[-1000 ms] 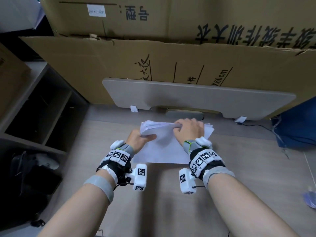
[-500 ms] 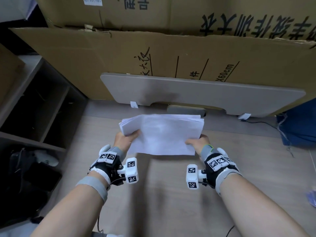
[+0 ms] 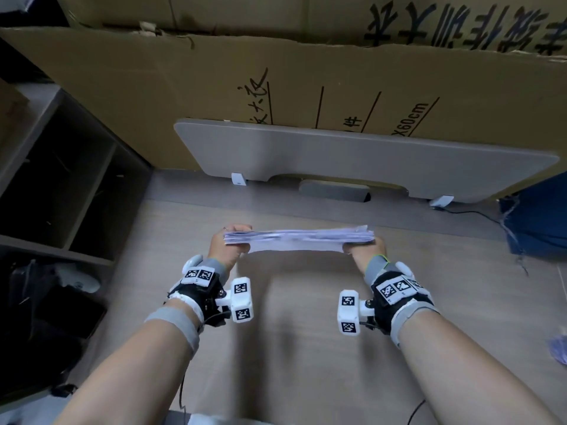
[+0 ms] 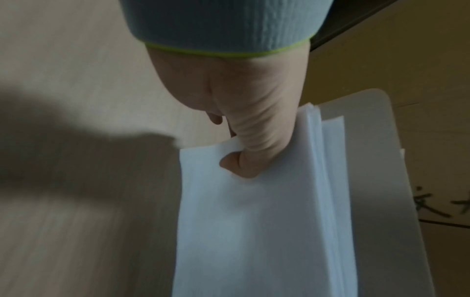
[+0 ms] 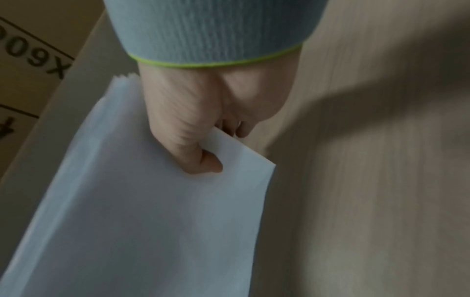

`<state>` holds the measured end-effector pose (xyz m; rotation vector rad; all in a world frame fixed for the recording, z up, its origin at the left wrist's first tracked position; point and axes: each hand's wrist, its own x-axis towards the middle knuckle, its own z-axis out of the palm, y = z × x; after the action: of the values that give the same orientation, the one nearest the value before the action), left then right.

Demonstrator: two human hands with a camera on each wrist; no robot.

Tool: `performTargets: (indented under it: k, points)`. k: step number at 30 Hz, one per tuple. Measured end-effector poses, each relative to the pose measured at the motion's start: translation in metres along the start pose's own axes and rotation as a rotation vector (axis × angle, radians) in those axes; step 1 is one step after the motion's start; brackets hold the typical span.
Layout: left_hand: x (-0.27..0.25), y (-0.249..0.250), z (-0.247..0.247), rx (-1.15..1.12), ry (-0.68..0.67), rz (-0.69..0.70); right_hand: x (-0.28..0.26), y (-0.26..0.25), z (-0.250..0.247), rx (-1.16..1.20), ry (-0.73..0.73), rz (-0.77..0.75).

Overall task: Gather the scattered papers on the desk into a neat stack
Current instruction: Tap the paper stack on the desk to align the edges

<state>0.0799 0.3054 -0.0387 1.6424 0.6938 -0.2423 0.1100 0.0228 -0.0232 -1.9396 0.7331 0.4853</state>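
A stack of white papers (image 3: 299,239) stands on edge above the wooden desk (image 3: 291,348), held between both hands. My left hand (image 3: 228,245) grips its left end, thumb on the near face. My right hand (image 3: 363,248) grips the right end the same way. In the left wrist view the left hand (image 4: 244,152) pinches the papers (image 4: 267,221), thumb pressed on the front sheet. The right wrist view shows the right hand (image 5: 201,158) pinching the papers (image 5: 152,221) near a corner. The sheet edges are slightly uneven at the top.
A grey board (image 3: 352,154) leans against large cardboard boxes (image 3: 306,81) behind the desk. Open dark shelves (image 3: 61,179) stand at the left. A blue cloth (image 3: 537,216) and a cable lie at the right. A small purple scrap (image 3: 558,351) sits at the desk's right edge.
The papers were lifted off the desk and tipped from lying flat to standing on edge. Both hands moved from the top of the pile to its two ends.
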Motion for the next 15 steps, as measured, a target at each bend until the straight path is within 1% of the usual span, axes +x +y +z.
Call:
performTargets:
  k: [1,2,3,6,7,9,11,13,15]
  points:
    - [-0.001,-0.004,0.003,-0.005,0.016,-0.005,-0.003,0.002,0.001,0.116,-0.049,0.017]
    - [-0.001,-0.006,0.005,-0.011,0.037,-0.009,-0.004,0.004,0.000,0.159,-0.067,-0.006]
    - [-0.001,-0.006,0.006,-0.009,0.053,-0.021,-0.004,0.005,-0.001,0.191,-0.049,0.015]
    - [0.005,0.003,0.005,0.089,0.083,-0.089,-0.003,-0.004,-0.001,0.078,0.048,0.050]
    - [0.006,0.009,0.004,0.104,0.106,-0.097,-0.002,-0.010,-0.001,0.080,0.050,0.045]
    - [0.006,0.025,0.006,0.068,0.150,-0.075,0.003,-0.020,-0.002,0.174,0.077,0.022]
    - [0.001,0.038,0.005,0.032,0.190,-0.035,0.004,-0.025,-0.005,0.194,0.127,0.014]
    - [-0.002,0.036,0.003,0.059,0.182,-0.031,0.000,-0.022,-0.005,0.210,0.159,-0.005]
    - [-0.003,0.021,-0.001,0.103,0.093,-0.035,-0.006,-0.016,-0.001,0.163,0.119,0.020]
